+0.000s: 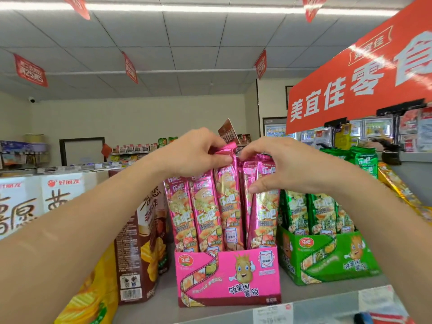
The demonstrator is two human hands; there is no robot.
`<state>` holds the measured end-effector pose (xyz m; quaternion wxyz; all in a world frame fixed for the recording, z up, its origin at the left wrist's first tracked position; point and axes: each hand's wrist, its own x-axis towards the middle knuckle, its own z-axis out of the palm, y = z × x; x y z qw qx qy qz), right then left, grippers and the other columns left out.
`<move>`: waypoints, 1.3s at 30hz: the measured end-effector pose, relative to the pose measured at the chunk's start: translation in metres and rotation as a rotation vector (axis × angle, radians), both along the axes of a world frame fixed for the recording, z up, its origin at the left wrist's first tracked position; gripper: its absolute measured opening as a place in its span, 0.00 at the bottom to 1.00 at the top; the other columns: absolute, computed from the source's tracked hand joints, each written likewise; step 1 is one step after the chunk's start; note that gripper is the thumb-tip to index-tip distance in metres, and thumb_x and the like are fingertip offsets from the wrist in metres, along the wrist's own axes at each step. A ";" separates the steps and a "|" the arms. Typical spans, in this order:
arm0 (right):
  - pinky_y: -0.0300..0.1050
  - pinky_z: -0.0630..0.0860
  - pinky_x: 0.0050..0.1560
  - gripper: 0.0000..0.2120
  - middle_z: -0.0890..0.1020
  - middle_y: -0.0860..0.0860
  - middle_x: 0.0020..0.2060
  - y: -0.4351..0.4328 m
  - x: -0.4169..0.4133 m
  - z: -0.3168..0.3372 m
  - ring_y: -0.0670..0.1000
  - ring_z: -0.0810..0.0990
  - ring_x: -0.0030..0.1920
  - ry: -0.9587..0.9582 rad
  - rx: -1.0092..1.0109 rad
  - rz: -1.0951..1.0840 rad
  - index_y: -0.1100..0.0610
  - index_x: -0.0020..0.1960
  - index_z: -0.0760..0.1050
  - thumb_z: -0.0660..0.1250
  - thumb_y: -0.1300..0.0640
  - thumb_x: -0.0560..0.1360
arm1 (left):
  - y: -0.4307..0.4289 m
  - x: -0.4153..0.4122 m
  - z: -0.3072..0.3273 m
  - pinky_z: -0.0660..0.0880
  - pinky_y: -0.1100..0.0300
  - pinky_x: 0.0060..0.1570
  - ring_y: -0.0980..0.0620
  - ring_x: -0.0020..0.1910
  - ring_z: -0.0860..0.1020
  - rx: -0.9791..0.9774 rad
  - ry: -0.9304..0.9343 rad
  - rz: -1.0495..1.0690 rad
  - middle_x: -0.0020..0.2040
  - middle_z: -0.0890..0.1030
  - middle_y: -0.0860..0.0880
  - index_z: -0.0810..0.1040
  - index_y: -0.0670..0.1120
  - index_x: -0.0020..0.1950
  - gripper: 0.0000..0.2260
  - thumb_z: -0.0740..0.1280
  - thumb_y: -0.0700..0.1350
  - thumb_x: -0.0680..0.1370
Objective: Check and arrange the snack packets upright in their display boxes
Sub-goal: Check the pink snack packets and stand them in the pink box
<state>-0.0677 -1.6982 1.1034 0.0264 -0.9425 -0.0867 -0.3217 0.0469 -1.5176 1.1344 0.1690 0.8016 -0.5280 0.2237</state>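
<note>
Shiny, crinkly pink packets (208,218), long and skinny, stand upright in the pink cardboard display box (229,277). The left hand (196,153) pinches one packet's crumpled top seal. The right hand (285,167) curls over the neighbouring tops, thumb on the front. The box wall hides the packet bottoms. A green box (327,260) sits just right of it and a brown carton (140,253) just left.

Tiled ceiling (145,36), strip light (187,8), red pennants (30,70), cream wall (140,115), possibly fridges (376,128) far right
</note>
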 end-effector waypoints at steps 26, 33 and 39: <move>0.50 0.69 0.51 0.15 0.76 0.49 0.49 0.018 -0.003 -0.027 0.53 0.74 0.50 -0.209 -0.160 -0.038 0.53 0.58 0.70 0.62 0.45 0.77 | -0.026 -0.011 0.014 0.72 0.56 0.58 0.50 0.56 0.77 0.343 0.050 0.304 0.65 0.78 0.47 0.73 0.44 0.70 0.17 0.63 0.41 0.80; 0.50 0.71 0.54 0.21 0.76 0.46 0.54 0.017 -0.009 -0.025 0.50 0.75 0.54 -0.146 -0.103 -0.016 0.48 0.67 0.70 0.52 0.41 0.79 | -0.029 -0.004 0.009 0.74 0.53 0.41 0.49 0.39 0.76 0.237 0.043 0.394 0.44 0.81 0.45 0.81 0.41 0.51 0.05 0.68 0.40 0.77; 0.51 0.72 0.56 0.19 0.75 0.47 0.55 0.018 -0.007 -0.024 0.50 0.75 0.54 -0.131 -0.106 -0.031 0.49 0.67 0.70 0.57 0.42 0.79 | -0.023 -0.010 0.015 0.72 0.57 0.38 0.51 0.37 0.74 0.220 0.144 0.336 0.44 0.78 0.49 0.79 0.43 0.58 0.10 0.69 0.44 0.78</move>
